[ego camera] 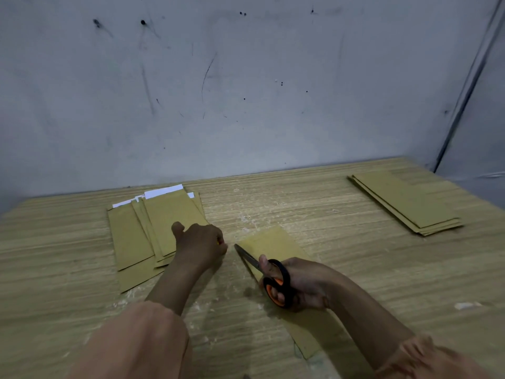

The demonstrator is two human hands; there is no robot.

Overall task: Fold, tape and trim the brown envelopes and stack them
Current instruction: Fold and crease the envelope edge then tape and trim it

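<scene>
While the right hand (303, 283) grips the scissors (269, 274) over the near envelope (273, 243), trimming is underway — the left hand (202, 242), curled, seems to pinch its edge; next, a steady cut.

Loose envelopes (136, 236) left, stack (407, 203) far right (back), one envelope (273, 242) ctr, on table (355, 269)

Mustard-brown envelopes (153, 231) with white paper (164, 191) edges lie on a pale wood-grain table (341, 242), beside black-and-orange-handled scissors (273, 280), against a scuffed grey wall (246, 77).
</scene>
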